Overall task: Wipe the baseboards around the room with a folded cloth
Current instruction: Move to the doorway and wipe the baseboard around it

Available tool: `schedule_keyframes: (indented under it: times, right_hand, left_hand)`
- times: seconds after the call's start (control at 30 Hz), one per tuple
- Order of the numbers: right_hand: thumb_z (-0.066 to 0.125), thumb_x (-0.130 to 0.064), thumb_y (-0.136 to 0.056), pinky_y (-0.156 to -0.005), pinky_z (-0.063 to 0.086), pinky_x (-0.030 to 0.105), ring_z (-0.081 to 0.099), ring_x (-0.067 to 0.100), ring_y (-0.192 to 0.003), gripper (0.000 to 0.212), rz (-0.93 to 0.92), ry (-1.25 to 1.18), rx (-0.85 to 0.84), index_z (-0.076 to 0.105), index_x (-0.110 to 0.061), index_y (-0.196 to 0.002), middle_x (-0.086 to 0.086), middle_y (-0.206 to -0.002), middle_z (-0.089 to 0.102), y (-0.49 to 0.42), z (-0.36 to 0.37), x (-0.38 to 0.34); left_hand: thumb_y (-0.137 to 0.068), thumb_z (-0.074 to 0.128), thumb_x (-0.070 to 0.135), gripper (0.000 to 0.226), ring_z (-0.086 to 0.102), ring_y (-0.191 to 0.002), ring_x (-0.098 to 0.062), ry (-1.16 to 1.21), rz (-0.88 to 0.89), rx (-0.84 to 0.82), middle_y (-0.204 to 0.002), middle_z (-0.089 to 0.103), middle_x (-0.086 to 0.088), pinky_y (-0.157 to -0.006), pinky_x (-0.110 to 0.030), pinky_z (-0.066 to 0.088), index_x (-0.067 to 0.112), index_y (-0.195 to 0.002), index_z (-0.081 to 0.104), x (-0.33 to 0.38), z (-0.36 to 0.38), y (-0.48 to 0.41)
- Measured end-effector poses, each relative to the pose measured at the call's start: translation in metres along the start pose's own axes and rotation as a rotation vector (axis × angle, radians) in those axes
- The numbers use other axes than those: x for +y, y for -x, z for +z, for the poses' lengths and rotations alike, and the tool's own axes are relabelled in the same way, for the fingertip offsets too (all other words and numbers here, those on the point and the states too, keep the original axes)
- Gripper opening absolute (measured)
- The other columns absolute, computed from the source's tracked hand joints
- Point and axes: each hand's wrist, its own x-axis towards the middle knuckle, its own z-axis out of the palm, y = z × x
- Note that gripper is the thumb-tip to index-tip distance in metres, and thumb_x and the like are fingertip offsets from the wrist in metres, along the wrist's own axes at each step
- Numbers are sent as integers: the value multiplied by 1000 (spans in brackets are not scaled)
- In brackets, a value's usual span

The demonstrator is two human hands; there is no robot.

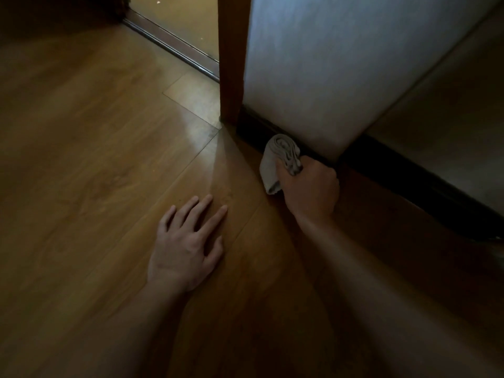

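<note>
A dark baseboard (403, 173) runs along the foot of a white wall, from the wooden door frame down to the right. My right hand (311, 186) is closed around a folded grey cloth (278, 156). The cloth presses against the baseboard a short way right of the door frame, just before the wall's outer corner. My left hand (188, 241) lies flat on the wooden floor, fingers spread, to the left of the cloth and holding nothing.
A brown wooden door frame (233, 58) stands upright at the wall's left end. Behind it a metal threshold strip (174, 47) crosses the floor. The white wall (327, 66) turns a corner at right. Wooden floor (81, 159) spreads out to the left.
</note>
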Motion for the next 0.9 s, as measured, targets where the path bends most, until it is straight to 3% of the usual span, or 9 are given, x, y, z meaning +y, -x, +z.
schedule_keyframes:
  times: [0.1, 0.17, 0.27, 0.43, 0.6, 0.7, 0.9]
  right_hand:
    - [68, -47, -88, -56, 45, 24, 60, 9, -68, 29, 72, -87, 43, 68, -18, -83, -5, -76, 64, 16, -14, 21]
    - [73, -40, -85, -69, 55, 29, 64, 7, -80, 24, 158, -267, 49, 72, -19, -96, -5, -88, 69, 25, -21, 34]
    - [79, -32, -82, -82, 56, 27, 65, 4, -95, 33, 281, -483, 70, 71, -20, -112, -6, -103, 69, 41, -22, 50]
    - [81, -27, -82, -90, 56, 31, 65, 4, -98, 28, 473, -705, 118, 69, -24, -107, -8, -104, 69, 40, -14, 49]
    - [81, -38, -79, -76, 56, 28, 64, 3, -83, 25, 423, -596, 97, 69, -21, -92, -11, -89, 68, 31, -6, 39]
    - [83, -35, -77, -64, 48, 19, 60, -1, -74, 27, 436, -541, 151, 67, -16, -88, -7, -85, 67, 30, -2, 40]
    - [83, -32, -78, -58, 44, 14, 61, 1, -77, 25, 465, -539, 152, 66, -17, -89, -6, -88, 66, 19, 4, 25]
  left_hand:
    - [-98, 27, 58, 60, 24, -152, -22, 7, 5, 15, -163, 32, 1, -121, -52, 20, 41, -155, 33, 1, 0, 0]
    - [-97, 27, 58, 61, 25, -151, -22, 5, 3, 17, -163, 32, 0, -121, -52, 20, 40, -155, 33, 1, 1, 0]
    - [-97, 28, 57, 61, 25, -151, -23, 4, 3, 15, -163, 33, -1, -120, -53, 21, 40, -155, 34, 2, 0, 0]
    - [-97, 30, 55, 60, 27, -151, -24, 6, -3, 20, -162, 34, -2, -120, -54, 21, 39, -155, 36, 4, -1, 0]
    - [-97, 31, 54, 60, 29, -150, -24, 13, -1, 36, -161, 36, -2, -120, -53, 21, 37, -154, 39, 6, -2, 0]
    - [-97, 30, 54, 59, 28, -150, -24, 5, 2, 26, -162, 35, -2, -120, -52, 20, 37, -154, 38, 5, -1, 0]
    - [-98, 30, 55, 59, 27, -150, -24, 19, 9, 34, -162, 35, -1, -121, -52, 19, 37, -154, 38, 5, -1, 0]
